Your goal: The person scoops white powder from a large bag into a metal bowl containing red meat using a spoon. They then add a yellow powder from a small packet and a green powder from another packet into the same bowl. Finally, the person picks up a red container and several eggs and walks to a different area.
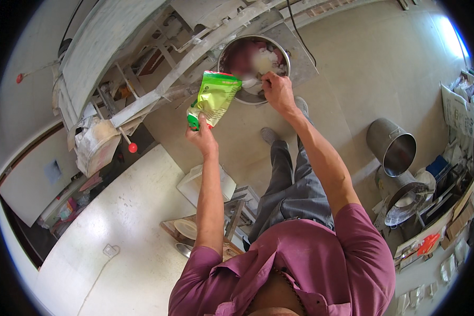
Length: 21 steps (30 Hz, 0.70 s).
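My left hand [202,134] grips the lower end of a green plastic pouch [218,96] with red edges, tilted so its upper end reaches the near rim of a round metal pot [288,55]. Inside the pot lie reddish contents [235,59], partly blurred, with white and pale yellow lumps [266,59] on the right side. Over the pot's near right rim is my right hand [276,89], its fingers curled together. Whether anything is pinched between those fingertips cannot be told.
A powder-dusted machine with red-knobbed levers [132,147] fills the upper left. Near the legs stands a white container [193,183] beside a wooden stool [231,221]. At right are a tall metal pot [399,154] lying tilted, another metal vessel [403,209] and a cluttered shelf [412,247].
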### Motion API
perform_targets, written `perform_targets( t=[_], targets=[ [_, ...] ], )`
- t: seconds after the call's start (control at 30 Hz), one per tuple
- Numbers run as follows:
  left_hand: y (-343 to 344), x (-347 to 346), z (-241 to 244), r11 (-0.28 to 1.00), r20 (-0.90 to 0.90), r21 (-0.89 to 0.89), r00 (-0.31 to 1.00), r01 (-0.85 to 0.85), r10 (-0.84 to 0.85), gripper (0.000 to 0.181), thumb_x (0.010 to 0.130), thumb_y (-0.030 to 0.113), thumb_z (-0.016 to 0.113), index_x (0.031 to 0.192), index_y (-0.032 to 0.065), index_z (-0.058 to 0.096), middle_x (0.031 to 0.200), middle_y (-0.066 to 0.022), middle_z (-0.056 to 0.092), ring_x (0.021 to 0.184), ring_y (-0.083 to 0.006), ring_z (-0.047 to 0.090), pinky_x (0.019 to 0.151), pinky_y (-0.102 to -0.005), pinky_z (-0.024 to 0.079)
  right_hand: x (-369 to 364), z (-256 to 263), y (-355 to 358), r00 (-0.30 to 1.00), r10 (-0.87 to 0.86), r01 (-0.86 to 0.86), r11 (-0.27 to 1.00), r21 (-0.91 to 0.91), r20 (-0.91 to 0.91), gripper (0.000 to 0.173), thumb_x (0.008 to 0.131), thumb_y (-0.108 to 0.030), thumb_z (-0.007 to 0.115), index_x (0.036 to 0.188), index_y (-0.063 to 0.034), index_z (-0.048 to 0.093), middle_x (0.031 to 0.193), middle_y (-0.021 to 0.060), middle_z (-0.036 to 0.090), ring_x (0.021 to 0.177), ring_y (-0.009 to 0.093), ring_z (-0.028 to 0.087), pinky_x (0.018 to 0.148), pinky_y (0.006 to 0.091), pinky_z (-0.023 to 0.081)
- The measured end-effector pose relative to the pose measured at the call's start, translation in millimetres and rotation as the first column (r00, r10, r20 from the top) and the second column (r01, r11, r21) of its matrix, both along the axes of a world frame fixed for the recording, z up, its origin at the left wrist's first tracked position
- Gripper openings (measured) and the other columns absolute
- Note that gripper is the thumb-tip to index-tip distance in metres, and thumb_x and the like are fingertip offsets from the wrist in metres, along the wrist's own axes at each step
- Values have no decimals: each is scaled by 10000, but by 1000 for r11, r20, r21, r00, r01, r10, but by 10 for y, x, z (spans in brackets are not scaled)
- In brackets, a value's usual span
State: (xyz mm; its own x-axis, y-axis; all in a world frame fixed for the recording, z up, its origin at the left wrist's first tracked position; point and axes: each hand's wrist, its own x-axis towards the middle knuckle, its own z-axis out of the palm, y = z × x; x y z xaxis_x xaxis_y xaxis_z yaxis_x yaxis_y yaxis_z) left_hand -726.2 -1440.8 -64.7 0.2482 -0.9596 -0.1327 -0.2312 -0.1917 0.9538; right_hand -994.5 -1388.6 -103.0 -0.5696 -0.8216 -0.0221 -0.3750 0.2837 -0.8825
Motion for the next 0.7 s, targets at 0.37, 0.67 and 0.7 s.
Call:
perform_targets(
  t=[0.37, 0.67, 0.7],
  targets=[
    [-1, -23, 66, 998, 10, 65, 1000, 0, -1, 227, 969, 116, 753, 1072, -83, 715, 965, -78, 729, 823, -134, 650, 723, -319, 530, 3, -1, -5, 1000, 2, -2, 1000, -20, 8, 76, 871, -38, 675, 920, -6, 724, 763, 258, 692, 755, 455, 703, 713, 521, 568],
    [8, 10, 32, 997, -84, 66, 996, -25, 30, 235, 981, 92, 734, 1141, -75, 690, 1027, -98, 734, 830, -153, 690, 711, -327, 578, -3, 11, 0, 1000, 12, -11, 1000, -8, 8, 81, 873, -41, 678, 921, 3, 725, 758, 256, 694, 756, 454, 707, 718, 515, 570],
    [10, -27, 77, 995, -111, 97, 993, -35, 46, 239, 981, 93, 733, 1149, -70, 686, 1036, -104, 734, 827, -164, 702, 683, -335, 597, -11, 14, 5, 1000, 12, -12, 1000, -8, 9, 83, 873, -42, 679, 923, 4, 726, 758, 256, 695, 756, 453, 708, 719, 514, 570]
  ],
)
